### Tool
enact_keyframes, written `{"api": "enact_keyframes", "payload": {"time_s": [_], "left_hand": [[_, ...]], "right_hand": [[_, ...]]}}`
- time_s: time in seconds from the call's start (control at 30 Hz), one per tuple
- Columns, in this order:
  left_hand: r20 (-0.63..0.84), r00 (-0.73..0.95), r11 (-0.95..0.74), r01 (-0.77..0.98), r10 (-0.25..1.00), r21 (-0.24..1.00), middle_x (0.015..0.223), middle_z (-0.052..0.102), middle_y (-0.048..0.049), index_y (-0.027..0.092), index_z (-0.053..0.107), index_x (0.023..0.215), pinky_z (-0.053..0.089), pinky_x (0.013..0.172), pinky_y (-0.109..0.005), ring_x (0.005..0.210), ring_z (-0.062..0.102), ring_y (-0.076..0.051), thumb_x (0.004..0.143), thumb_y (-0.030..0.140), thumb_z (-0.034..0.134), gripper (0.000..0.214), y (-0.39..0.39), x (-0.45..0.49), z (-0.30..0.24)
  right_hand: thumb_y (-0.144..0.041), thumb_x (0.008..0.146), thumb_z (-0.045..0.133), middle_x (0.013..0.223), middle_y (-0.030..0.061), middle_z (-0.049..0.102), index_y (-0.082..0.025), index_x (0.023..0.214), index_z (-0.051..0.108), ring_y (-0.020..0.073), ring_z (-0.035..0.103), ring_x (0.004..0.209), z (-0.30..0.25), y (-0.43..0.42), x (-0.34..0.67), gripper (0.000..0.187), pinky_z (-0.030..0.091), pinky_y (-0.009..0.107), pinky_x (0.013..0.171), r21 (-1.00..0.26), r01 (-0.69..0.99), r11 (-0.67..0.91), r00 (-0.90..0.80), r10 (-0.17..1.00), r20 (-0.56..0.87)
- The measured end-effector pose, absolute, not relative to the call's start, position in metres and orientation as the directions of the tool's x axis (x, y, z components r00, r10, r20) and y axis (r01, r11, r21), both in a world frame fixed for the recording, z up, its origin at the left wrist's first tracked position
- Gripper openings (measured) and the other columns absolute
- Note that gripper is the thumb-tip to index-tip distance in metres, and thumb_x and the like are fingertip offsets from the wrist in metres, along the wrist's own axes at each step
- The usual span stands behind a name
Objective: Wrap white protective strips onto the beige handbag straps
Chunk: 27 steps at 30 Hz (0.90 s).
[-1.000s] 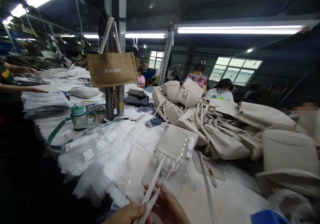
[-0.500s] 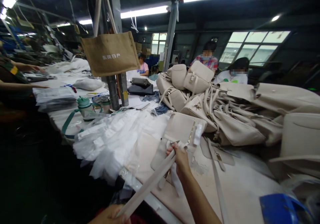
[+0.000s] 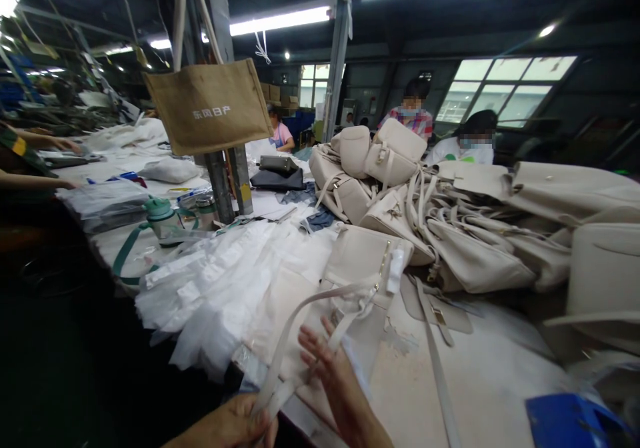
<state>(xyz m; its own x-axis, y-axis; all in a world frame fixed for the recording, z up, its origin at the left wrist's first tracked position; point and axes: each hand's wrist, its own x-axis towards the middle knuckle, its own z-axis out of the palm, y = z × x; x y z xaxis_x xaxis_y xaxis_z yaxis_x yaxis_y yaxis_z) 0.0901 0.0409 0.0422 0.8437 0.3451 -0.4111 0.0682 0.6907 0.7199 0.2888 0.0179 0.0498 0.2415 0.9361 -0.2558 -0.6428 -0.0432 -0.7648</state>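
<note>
At the lower middle, my left hand (image 3: 245,420) is closed around a beige bag strap (image 3: 286,331), which loops up from it to the bag. My right hand (image 3: 327,368) has its fingers spread beside the strap's lower run; whether it touches the strap I cannot tell. The beige handbag (image 3: 357,255) lies flat on the table in front of both hands. A gold zip and a white wrapped piece show on its upper right side. Just right of it rests a beige flap with a gold buckle (image 3: 439,315) and a long strap.
Beige bags (image 3: 450,235) are heaped at the back right. White plastic sleeves (image 3: 200,295) spread on the left, near a green-lidded bottle (image 3: 161,218). A brown tote (image 3: 210,108) hangs on a post. A blue object (image 3: 575,421) sits at lower right. Co-workers are beyond the heap and far left.
My right hand has let go of the strap near the bag and moved down and left, its fingers opening. The strap, stretched taut before, now hangs in a loop from my left hand.
</note>
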Motion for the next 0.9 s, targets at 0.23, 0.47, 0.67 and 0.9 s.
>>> {"api": "enact_keyframes", "payload": {"time_s": [0.23,0.47,0.67,0.9], "left_hand": [[-0.234,0.929,0.833,-0.120,0.286,0.540,0.039,0.037,0.0073,0.014,0.064,0.066,0.021,0.035,-0.020,0.031,0.033,-0.007,0.079,0.044,0.069,0.033,0.047,0.142,0.083],[-0.339,0.893,0.763,-0.008,0.297,0.647,0.040,0.036,0.0090,0.013,0.065,0.079,0.020,0.035,-0.019,0.029,0.027,-0.003,0.084,0.045,0.065,0.032,0.072,0.113,0.083],[-0.481,0.813,0.765,0.070,0.329,0.640,0.040,0.031,0.0125,0.019,0.056,0.078,0.015,0.032,-0.017,0.030,0.008,-0.002,0.084,0.052,0.062,0.034,0.071,0.127,0.058],[-0.406,0.896,0.894,0.021,0.182,0.448,0.038,0.027,0.0132,0.023,0.041,0.069,0.029,0.032,-0.017,0.031,0.003,-0.005,0.081,0.070,0.050,0.049,0.075,0.191,0.050]], "right_hand": [[-0.051,0.073,0.073,0.115,0.0089,0.067,-0.020,0.118,0.053,0.0223,0.063,0.106,0.026,-0.017,0.308,0.058,0.050,0.034,0.092,-0.909,-0.412,-0.063,0.534,0.791,-0.297],[-0.029,0.083,0.069,0.061,-0.0068,0.054,-0.015,0.091,0.059,0.0027,0.046,0.044,0.060,-0.043,0.432,0.019,0.040,0.013,0.040,-0.587,-0.783,0.206,0.476,0.806,-0.352],[-0.035,0.097,0.041,0.096,0.0059,0.068,-0.015,0.115,0.057,0.0119,0.067,0.080,0.080,-0.024,0.471,0.032,0.059,0.024,0.070,-0.430,-0.818,0.384,0.534,0.784,-0.317],[-0.052,0.058,0.084,0.137,0.0081,0.054,-0.032,0.125,0.052,0.0305,0.047,0.129,0.016,-0.027,0.367,0.077,0.037,0.051,0.109,-0.687,-0.718,0.114,0.359,0.906,-0.225]]}}
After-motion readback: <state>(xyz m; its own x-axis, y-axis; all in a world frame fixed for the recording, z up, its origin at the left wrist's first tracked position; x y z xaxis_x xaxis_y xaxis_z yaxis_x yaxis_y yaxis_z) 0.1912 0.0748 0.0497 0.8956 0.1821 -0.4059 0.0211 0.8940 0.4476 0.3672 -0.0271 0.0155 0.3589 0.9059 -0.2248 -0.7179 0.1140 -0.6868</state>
